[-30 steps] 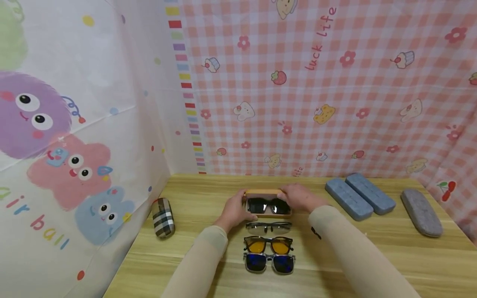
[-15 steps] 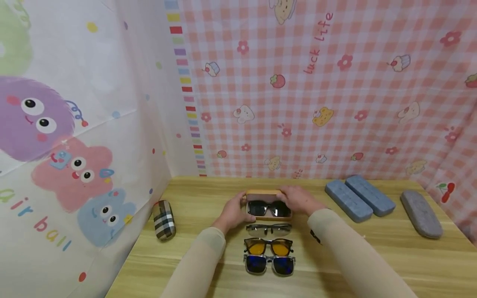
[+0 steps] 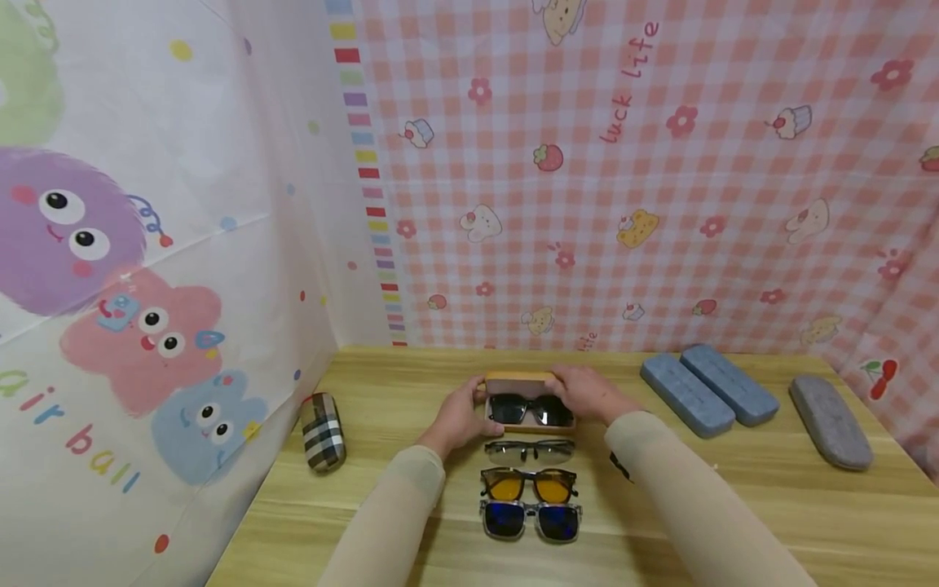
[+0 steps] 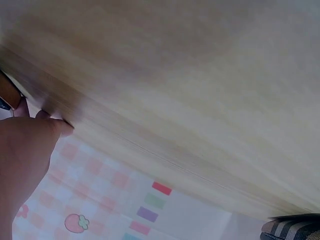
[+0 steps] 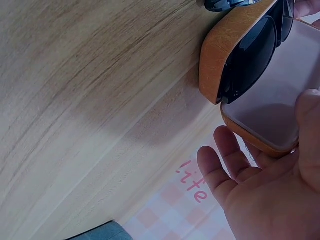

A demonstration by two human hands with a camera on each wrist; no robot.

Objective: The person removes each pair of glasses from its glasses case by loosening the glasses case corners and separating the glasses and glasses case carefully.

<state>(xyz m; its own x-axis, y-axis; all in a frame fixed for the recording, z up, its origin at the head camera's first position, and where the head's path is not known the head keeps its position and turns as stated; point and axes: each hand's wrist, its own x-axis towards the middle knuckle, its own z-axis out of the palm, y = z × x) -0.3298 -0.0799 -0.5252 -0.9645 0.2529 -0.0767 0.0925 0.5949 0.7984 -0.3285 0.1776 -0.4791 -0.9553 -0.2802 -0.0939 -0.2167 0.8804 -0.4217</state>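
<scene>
An orange-brown glasses case [image 3: 517, 377] lies with its lid raised on the wooden table, its pale lining showing. Black sunglasses [image 3: 508, 409] rest inside it, lenses toward me. My left hand [image 3: 458, 420] grips the case's left end, thumb at the front corner. The right hand [image 3: 590, 393] holds the lid's right end; in the right wrist view its thumb [image 5: 309, 107] lies on the lining and two fingers extend free. Just in front of the case are grey-lensed glasses [image 3: 506, 451], then amber-lensed glasses [image 3: 504, 487], then clear-framed sunglasses [image 3: 504, 519] with dark blue lenses.
A plaid glasses case [image 3: 323, 432] stands at the table's left edge. Toward the back right are two blue cases [image 3: 687, 395] side by side and a grey case [image 3: 831, 422]. A pink checked cloth [image 3: 513, 179] hangs behind the table, a white printed one at left.
</scene>
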